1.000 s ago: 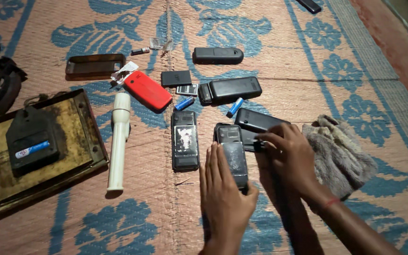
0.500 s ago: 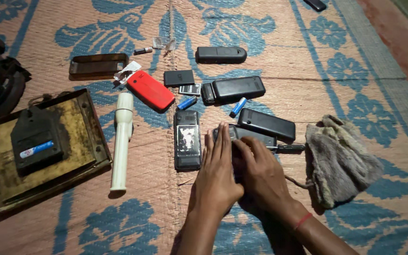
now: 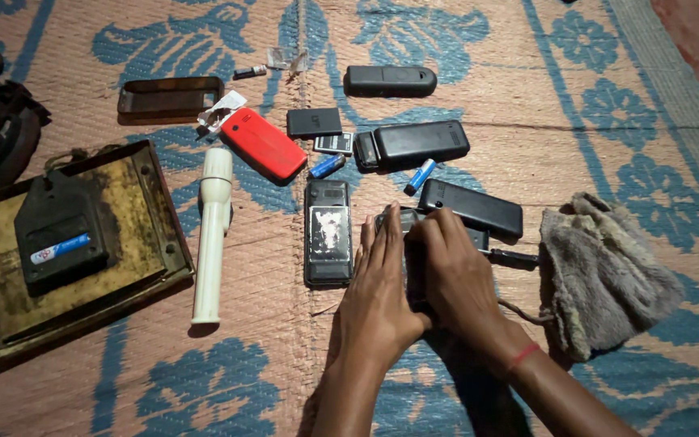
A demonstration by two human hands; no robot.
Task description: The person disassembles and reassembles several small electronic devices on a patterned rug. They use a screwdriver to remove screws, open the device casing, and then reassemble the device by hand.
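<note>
Both my hands rest on a black phone [image 3: 474,238] lying on the woven mat [image 3: 527,97]. My left hand [image 3: 378,295] lies flat with straight fingers pressed along the phone's left side. My right hand [image 3: 456,271] covers the phone from above, fingers curled over its top end. Most of the phone is hidden under them. Just left of my left hand lies an opened phone [image 3: 328,233] with a silvery inside. A second black phone [image 3: 471,207] sits right behind my right hand, and a dark tool handle [image 3: 513,259] pokes out to its right.
A grey furry cloth [image 3: 604,271] lies at the right. A white torch [image 3: 212,231], a red phone [image 3: 263,144], more black phones [image 3: 418,144] [image 3: 390,81], a battery [image 3: 314,122] and small blue cells [image 3: 328,166] are scattered behind. At the left, a rusty metal tray [image 3: 159,235] holds a black box [image 3: 62,226].
My right hand came off the farther black phone and moved down-left onto the nearer one. My left hand slid up beside it, so both hands now meet on that phone.
</note>
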